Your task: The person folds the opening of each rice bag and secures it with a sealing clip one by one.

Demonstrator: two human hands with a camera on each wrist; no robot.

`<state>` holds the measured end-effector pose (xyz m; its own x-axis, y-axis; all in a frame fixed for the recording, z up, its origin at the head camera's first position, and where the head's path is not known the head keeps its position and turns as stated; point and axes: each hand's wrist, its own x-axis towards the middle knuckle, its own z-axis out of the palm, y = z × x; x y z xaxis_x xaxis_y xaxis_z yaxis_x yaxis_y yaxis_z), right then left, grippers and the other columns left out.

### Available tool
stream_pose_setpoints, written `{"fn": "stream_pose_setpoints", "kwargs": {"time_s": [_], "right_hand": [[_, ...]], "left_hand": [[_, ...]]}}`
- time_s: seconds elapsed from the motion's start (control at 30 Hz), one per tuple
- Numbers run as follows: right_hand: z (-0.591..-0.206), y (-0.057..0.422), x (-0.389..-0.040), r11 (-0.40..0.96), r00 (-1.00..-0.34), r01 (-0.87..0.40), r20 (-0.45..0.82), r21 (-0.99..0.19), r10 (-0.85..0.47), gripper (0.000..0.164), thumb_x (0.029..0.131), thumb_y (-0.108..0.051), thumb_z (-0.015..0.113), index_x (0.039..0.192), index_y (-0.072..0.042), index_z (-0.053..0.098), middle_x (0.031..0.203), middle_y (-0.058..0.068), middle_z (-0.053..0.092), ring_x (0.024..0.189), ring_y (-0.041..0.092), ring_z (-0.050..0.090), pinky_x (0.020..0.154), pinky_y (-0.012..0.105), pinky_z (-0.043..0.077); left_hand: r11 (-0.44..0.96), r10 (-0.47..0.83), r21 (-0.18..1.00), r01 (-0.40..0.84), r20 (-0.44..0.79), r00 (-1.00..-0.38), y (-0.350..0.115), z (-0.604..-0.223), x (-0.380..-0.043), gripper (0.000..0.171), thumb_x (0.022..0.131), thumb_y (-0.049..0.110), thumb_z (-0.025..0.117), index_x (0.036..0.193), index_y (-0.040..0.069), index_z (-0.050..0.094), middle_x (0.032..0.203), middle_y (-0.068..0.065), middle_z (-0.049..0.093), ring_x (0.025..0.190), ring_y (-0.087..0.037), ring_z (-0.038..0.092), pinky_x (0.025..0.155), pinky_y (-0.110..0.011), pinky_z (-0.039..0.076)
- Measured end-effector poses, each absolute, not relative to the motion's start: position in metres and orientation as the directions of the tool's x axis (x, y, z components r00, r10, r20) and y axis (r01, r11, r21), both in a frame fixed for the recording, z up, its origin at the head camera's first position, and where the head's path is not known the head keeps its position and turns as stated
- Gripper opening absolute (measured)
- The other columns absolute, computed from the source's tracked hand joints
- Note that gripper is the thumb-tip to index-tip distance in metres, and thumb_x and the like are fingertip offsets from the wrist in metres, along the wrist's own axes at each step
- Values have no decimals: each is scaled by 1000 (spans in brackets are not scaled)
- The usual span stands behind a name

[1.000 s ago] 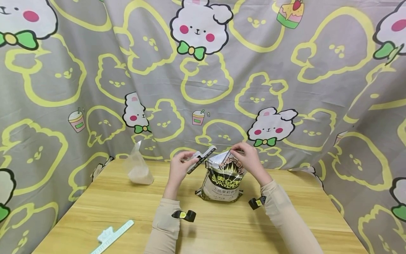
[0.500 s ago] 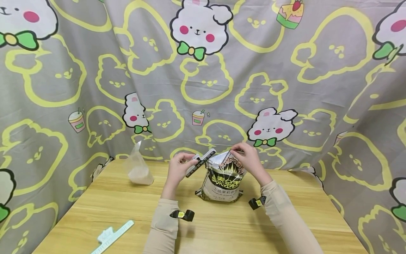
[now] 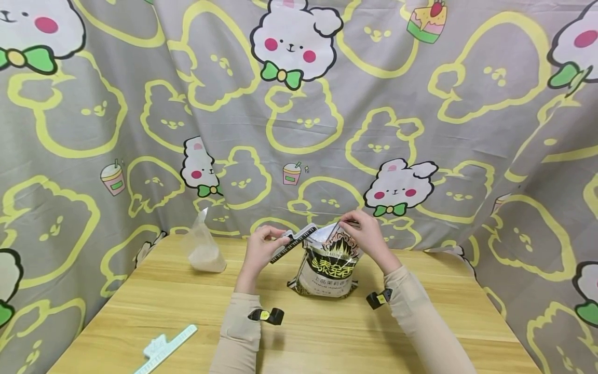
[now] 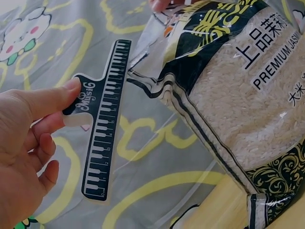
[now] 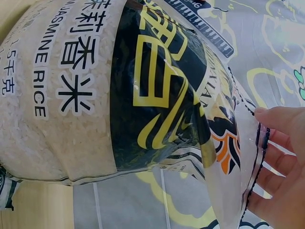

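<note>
Pinching piano-print clip (image 4: 105, 125) in left hand (image 3: 261, 250), rice bag (image 3: 327, 270) in right hand (image 3: 365, 235), with mint clip (image 3: 163, 350) cropped by frame edge.

head: blue clip (image 3: 166, 349) cut at bottom | left wrist: rice bag (image 4: 238, 100) cropped

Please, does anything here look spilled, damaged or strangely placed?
Nothing stands out: no spill shows around the upright jasmine rice bag, and the translucent bag and mint clip show no damage on the table. The piano-keyboard clip slants, but it is being held.
</note>
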<state>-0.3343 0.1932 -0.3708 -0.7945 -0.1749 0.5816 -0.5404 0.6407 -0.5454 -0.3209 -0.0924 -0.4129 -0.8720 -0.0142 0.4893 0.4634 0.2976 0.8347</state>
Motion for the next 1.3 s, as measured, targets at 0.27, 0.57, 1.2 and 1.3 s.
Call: {"fn": "stream_pose_setpoints", "kwargs": {"time_s": [0.27, 0.57, 1.2, 1.3], "right_hand": [[-371, 193, -334, 636, -787, -550, 590, -541, -180, 8, 88, -14, 72, 92, -7, 71, 94, 9, 71, 88, 23, 68, 84, 36, 58], [-371, 192, -334, 636, -779, -558, 599, -533, -182, 8, 88, -14, 72, 92, -7, 71, 94, 9, 71, 88, 23, 68, 83, 36, 58], [-371, 191, -333, 635, -779, -559, 600, -532, -183, 8, 88, -14, 72, 93, -8, 72, 94, 9, 70, 88, 22, 67, 82, 37, 58], [-371, 191, -333, 636, -777, -561, 602, -530, -184, 7, 88, -14, 72, 92, -7, 72, 93, 9, 70, 87, 22, 67, 82, 37, 58]], "left_hand": [[291, -2, 825, 485, 508, -861, -96, -417, -323, 15, 75, 15, 83, 86, 9, 76, 92, -9, 74, 83, -15, 54, 81, -25, 40], [275, 22, 827, 490, 504, -864, -95, -419, -324, 17, 72, 15, 85, 85, 9, 76, 88, -10, 73, 84, -21, 50, 78, -27, 37], [329, 51, 795, 510, 524, -850, -86, -418, -322, 15, 75, 16, 83, 87, 10, 75, 88, -7, 71, 83, -14, 50, 80, -28, 41], [335, 46, 798, 501, 518, -854, -84, -417, -321, 15, 75, 16, 83, 87, 10, 76, 87, -6, 71, 84, -11, 49, 79, -25, 40]]}}
